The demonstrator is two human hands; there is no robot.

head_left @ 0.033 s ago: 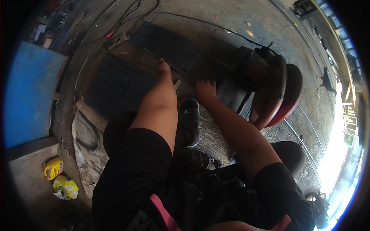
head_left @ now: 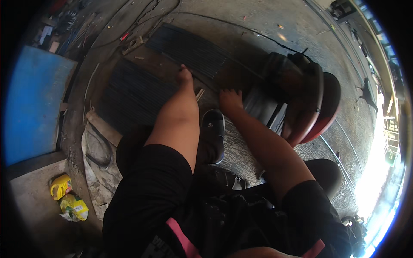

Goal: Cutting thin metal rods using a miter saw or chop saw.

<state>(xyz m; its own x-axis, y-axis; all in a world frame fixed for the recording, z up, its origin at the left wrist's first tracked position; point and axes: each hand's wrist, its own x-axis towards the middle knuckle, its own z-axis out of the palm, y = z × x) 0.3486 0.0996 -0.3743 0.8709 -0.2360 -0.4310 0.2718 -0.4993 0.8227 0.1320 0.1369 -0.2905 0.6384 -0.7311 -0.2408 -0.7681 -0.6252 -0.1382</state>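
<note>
My left hand (head_left: pixel 185 75) is closed, thumb uppermost, on a thin dark metal rod (head_left: pixel 204 83) that slants between my hands; most of its fingers are hidden. At the rod's nearer end my right hand (head_left: pixel 231 100) has its fingers curled over, beside the base of a cut-off saw (head_left: pixel 297 96) with a rounded red guard. Bundles of dark metal bars lie on the floor: one bundle (head_left: pixel 133 96) left of my left forearm, another bundle (head_left: pixel 189 49) beyond my hands. A short pale strip (head_left: pixel 200 94) lies between my wrists.
A blue panel (head_left: pixel 34 103) stands at the left. Below it are a yellow jug (head_left: pixel 60 186) and a yellow plastic bag (head_left: pixel 74 208). A dark cable (head_left: pixel 241 28) crosses the far floor. My dark shoe (head_left: pixel 213 133) is below my hands. Long thin rods (head_left: pixel 340 165) lie at the right.
The view has shifted very slightly. Both hands and the saw keep their places relative to each other.
</note>
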